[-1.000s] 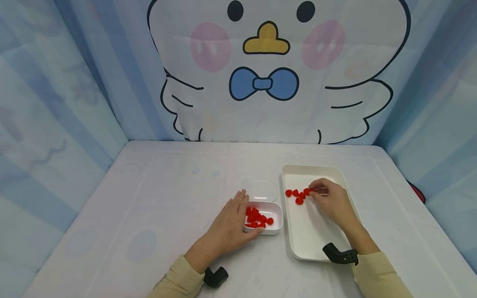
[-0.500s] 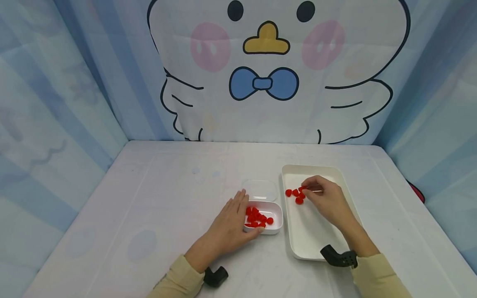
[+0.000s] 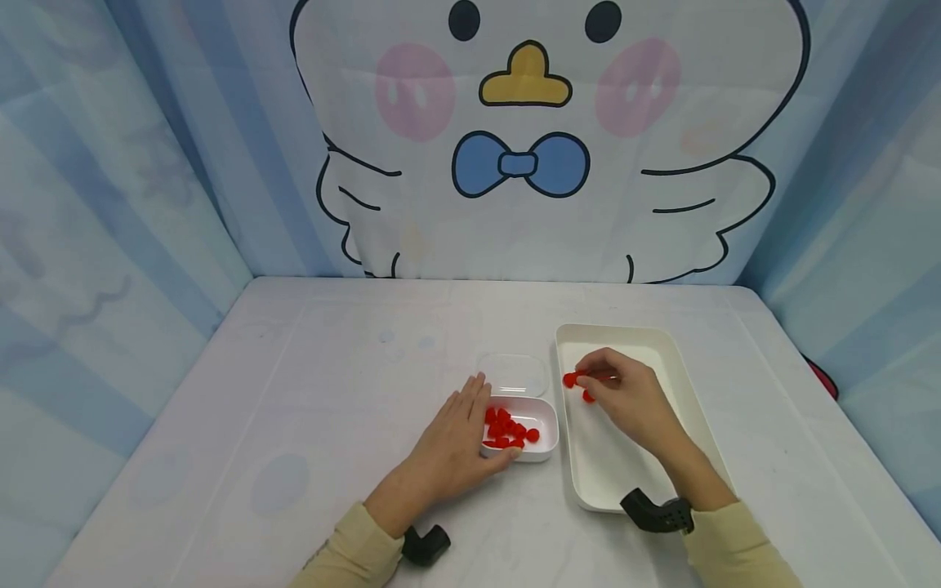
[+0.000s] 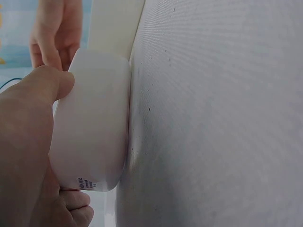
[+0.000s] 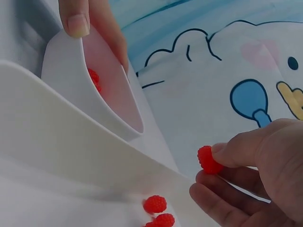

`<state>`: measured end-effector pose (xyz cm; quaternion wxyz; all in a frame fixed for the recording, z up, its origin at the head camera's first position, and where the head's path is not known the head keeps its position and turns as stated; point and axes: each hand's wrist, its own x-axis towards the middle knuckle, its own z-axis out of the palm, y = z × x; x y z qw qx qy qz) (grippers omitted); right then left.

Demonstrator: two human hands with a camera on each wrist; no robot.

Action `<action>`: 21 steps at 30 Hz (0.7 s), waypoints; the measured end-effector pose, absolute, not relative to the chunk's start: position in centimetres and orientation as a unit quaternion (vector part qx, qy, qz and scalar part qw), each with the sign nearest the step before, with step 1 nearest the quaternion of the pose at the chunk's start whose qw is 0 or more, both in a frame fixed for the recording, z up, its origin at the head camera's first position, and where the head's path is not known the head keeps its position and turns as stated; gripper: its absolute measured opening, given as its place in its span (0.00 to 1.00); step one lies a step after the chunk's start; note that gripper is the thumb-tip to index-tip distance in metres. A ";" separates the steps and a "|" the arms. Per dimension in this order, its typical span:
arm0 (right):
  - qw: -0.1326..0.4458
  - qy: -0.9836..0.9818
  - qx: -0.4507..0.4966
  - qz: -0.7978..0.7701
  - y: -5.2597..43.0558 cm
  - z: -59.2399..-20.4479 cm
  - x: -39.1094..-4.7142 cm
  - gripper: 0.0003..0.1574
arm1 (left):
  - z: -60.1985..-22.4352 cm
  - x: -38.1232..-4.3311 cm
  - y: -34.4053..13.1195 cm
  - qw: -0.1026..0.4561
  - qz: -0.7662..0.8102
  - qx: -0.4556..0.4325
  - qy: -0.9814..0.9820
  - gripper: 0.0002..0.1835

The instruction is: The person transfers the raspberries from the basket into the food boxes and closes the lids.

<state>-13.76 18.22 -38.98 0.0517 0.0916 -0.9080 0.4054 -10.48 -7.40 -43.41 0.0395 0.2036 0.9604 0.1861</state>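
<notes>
Between thumb and fingers, my right hand (image 3: pixel 632 400) pinches a red raspberry (image 5: pixel 208 160), held over the left part of the white tray (image 3: pixel 610 478). Other raspberries (image 5: pixel 155 204) lie in the tray below, partly covered by the hand in the head view. My left hand (image 3: pixel 448 449) holds a small white box (image 4: pixel 94 118) on the table, its thumb over the near rim and its fingers along the left and far sides. Several raspberries (image 3: pixel 507 429) lie inside the box, some hidden behind the hand.
A clear plastic lid (image 3: pixel 512 376) lies just behind the box. The tray stands close to the box's right side. A printed curtain (image 3: pixel 515 229) rises at the table's back edge, with blue curtains on both sides. Each wrist carries a black camera mount (image 3: pixel 426 545).
My right hand has moved left over the tray with the raspberry it picked up, toward the box, covering more of the loose raspberries. My left hand and the box have stayed put.
</notes>
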 end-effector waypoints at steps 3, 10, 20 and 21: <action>0.050 -0.902 0.102 0.417 17.8 -39.0 -13.6 0.08 | -43.4 -10.5 -7.4 0.040 0.187 0.204 0.960 0.53; 0.048 -0.895 0.129 0.425 16.8 -39.1 -13.1 0.09 | -43.4 -10.5 -7.4 0.048 0.190 0.199 0.960 0.53; 0.036 -0.879 0.167 0.445 15.0 -39.7 -12.8 0.09 | -43.4 -10.5 -7.5 0.043 0.187 0.207 0.960 0.53; 0.035 -0.880 0.169 0.443 14.9 -39.7 -12.8 0.09 | -43.4 -10.5 -7.5 0.042 0.185 0.208 0.960 0.53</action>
